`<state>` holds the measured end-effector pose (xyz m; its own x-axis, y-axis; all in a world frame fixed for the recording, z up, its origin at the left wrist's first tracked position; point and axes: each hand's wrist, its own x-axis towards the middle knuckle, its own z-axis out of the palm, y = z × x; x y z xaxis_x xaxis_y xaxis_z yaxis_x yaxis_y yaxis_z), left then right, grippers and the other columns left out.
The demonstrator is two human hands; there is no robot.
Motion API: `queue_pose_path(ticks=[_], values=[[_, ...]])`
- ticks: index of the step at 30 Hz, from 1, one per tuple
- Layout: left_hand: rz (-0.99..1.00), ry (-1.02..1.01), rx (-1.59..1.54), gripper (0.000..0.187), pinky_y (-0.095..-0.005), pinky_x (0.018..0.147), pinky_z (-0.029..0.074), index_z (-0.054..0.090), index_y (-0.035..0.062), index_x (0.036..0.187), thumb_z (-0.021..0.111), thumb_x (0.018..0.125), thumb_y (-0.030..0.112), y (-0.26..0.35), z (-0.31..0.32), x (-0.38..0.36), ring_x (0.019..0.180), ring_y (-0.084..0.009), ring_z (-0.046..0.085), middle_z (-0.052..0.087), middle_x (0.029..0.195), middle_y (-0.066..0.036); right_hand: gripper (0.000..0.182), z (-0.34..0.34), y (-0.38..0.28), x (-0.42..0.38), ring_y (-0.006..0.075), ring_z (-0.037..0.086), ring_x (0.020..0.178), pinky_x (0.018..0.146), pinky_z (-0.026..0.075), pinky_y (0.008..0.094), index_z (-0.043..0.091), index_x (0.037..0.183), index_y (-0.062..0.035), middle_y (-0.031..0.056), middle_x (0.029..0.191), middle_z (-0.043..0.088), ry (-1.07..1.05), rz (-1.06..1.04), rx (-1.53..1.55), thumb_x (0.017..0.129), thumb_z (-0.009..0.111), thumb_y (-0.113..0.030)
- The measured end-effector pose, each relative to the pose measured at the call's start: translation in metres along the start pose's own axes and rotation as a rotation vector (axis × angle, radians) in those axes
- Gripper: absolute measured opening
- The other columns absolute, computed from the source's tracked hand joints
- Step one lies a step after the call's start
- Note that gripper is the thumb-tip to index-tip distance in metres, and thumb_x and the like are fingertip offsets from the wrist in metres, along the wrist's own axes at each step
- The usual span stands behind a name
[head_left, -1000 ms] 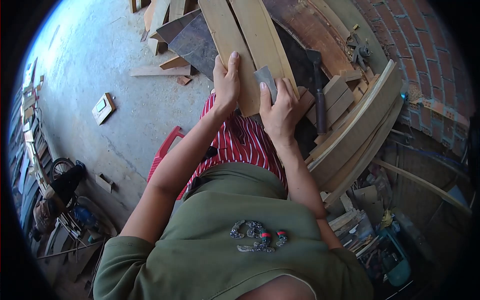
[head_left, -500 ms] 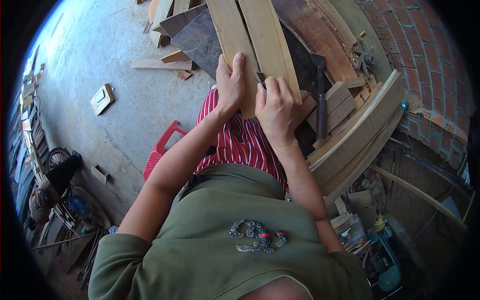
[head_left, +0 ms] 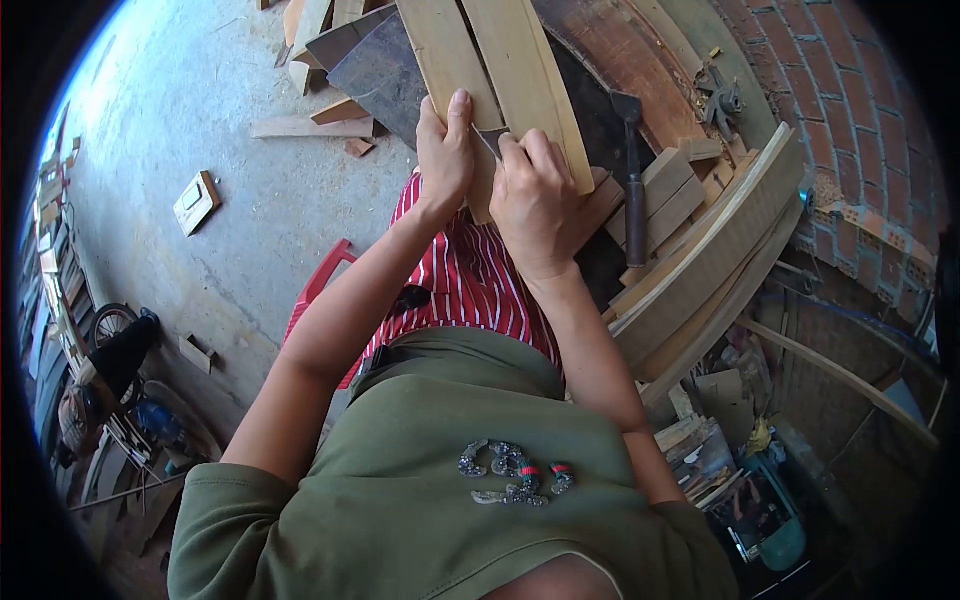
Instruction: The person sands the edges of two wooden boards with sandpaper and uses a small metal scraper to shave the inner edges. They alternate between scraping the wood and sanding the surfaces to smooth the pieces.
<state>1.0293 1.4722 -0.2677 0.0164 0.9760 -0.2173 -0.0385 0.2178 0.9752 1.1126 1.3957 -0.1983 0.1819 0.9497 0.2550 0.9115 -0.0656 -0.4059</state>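
A: What distinguishes this moment from the one just before it?

B: Chiefly the place and tilt of the thin grey piece (head_left: 490,137). A second earlier its broad face was visible near the inner edge of the right board (head_left: 520,70); here it is turned almost edge-on and lies farther left, over the near part of the left board (head_left: 442,60).

A: Describe the two hands.

B: The right hand (head_left: 535,190) pinches the grey piece, its fingers curled and its knuckles uppermost. It has shifted leftward with the piece and now stands close beside the left hand (head_left: 446,155). The left hand grasps the left edge of the left board, thumb laid along the upper face; that grip is unchanged.

A: What does the shift signify for the work?

B: It suggests that the work is now centred on the left board, with the left hand steadying it. The nature of the grey piece, and whether its edge touches the wood, cannot be judged with certainty, since the fingers cover most of it.

A: And the surroundings?

B: Both boards run from the far side to just above the striped trousers (head_left: 470,285). To the right lie a dark-handled tool (head_left: 636,220) and several wood blocks (head_left: 672,195), which appear undisturbed.
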Motion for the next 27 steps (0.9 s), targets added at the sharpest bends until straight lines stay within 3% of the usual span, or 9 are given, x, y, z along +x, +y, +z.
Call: queue_pose_path(ticks=[2, 7, 22, 27], values=[[0.001, -0.012, 0.104, 0.037, -0.0355, 0.077, 0.051, 0.055, -0.0050, 0.109, 0.055, 0.104, 0.031, 0.001, -0.004, 0.001, 0.084, -0.0196, 0.062, 0.067, 0.093, -0.015, 0.014, 0.006, -0.001, 0.007, 0.0284, 0.062, 0.086, 0.074, 0.055, 0.0378, 0.064, 0.096, 0.0027, 0.0111, 0.091, 0.058, 0.003, -0.032, -0.014, 0.084, 0.060, -0.003], [0.029, 0.008, -0.008, 0.038, -0.0366, 0.079, 0.050, 0.054, -0.0051, 0.111, 0.055, 0.104, 0.032, -0.007, 0.001, 0.003, 0.086, -0.0223, 0.063, 0.067, 0.095, -0.019, 0.014, -0.004, -0.004, -0.005, 0.0284, 0.061, 0.085, 0.074, 0.055, 0.0378, 0.064, 0.096, 0.0028, 0.0111, 0.091, 0.058, -0.014, -0.002, -0.021, 0.083, 0.060, -0.002], [-0.009, -0.013, 0.056, 0.035, -0.0375, 0.075, 0.051, 0.054, -0.0037, 0.104, 0.055, 0.103, 0.032, -0.003, -0.002, 0.007, 0.083, -0.0220, 0.064, 0.066, 0.089, -0.017, 0.007, 0.003, -0.007, 0.020, 0.0288, 0.063, 0.089, 0.076, 0.056, 0.0385, 0.064, 0.088, 0.0015, 0.0119, 0.092, 0.058, -0.076, -0.001, -0.050, 0.083, 0.060, -0.003], [0.082, 0.049, 0.021, 0.036, -0.0374, 0.074, 0.051, 0.055, -0.0042, 0.106, 0.055, 0.103, 0.032, -0.008, 0.004, 0.006, 0.080, -0.0219, 0.064, 0.067, 0.089, -0.016, 0.006, -0.009, -0.002, 0.007, 0.0286, 0.063, 0.088, 0.076, 0.055, 0.0393, 0.064, 0.085, 0.0015, 0.0123, 0.090, 0.057, -0.098, 0.052, -0.013, 0.084, 0.060, -0.003]])
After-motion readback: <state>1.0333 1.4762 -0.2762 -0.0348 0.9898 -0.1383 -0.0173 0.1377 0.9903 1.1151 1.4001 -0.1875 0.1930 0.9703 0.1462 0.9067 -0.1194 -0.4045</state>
